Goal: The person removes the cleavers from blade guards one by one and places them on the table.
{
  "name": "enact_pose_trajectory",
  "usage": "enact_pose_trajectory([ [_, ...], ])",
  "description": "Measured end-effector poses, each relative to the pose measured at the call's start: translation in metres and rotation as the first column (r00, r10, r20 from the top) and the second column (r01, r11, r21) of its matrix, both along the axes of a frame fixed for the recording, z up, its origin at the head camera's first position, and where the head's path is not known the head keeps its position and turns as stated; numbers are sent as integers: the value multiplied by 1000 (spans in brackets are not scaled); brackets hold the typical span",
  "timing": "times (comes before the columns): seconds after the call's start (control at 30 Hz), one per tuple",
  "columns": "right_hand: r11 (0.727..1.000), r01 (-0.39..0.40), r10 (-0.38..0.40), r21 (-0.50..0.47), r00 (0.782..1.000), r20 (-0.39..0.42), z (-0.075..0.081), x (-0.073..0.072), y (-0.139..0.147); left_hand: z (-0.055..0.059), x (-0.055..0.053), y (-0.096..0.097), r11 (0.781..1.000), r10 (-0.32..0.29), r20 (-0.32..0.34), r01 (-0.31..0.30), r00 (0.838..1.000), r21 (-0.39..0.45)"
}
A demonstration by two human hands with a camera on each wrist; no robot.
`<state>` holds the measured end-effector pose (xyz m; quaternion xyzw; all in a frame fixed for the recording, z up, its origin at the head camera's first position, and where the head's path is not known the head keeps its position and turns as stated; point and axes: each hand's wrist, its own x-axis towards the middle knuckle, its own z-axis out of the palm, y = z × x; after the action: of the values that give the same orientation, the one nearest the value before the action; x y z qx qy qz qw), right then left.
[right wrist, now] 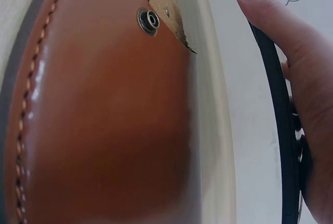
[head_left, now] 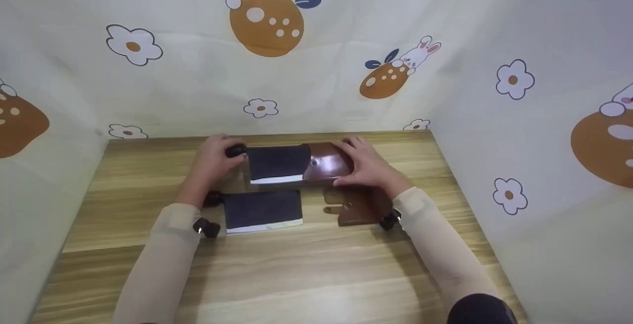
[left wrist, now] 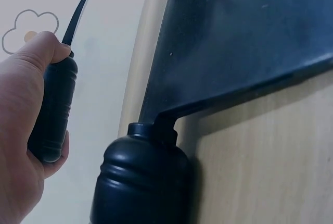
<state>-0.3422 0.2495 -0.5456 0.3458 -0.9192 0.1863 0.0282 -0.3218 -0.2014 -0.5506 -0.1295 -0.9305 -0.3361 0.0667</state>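
Observation:
Near the back of the table, my left hand (head_left: 213, 162) grips the black handle (left wrist: 56, 110) of a cleaver (head_left: 277, 163) with a dark blade and a bright edge. The right part of that blade is covered by a glossy brown leather sheath (head_left: 328, 163). My right hand (head_left: 368, 163) holds this sheath at its right end, thumb at the lower edge and fingers over the top. A second cleaver (head_left: 262, 209) lies in front, its black handle (left wrist: 143, 179) below my left wrist. Another brown sheath (right wrist: 109, 104) with a metal snap lies under my right forearm, partly hidden.
The wood-grain table (head_left: 277, 274) extends toward me in front of the second cleaver. A pale curtain (head_left: 316, 86) printed with flowers and rabbits rises along the back and both sides. A small strap (head_left: 333, 210) sticks out left from the lying sheath.

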Motion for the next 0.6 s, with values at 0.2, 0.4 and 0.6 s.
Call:
enact_pose_trajectory([
  [0.2,1000,15,-15,0,1000,14,1,-1,6,2,-1,-7,1000,2,29,-3,1000,11],
  [0.4,1000,29,-29,-10,999,26,2,0,14,5,1,-15,1000,0,29,0,1000,-6],
  [0.6,999,53,-53,-8,998,35,3,-1,24,7,3,-26,1000,14,36,-14,999,-1],
])
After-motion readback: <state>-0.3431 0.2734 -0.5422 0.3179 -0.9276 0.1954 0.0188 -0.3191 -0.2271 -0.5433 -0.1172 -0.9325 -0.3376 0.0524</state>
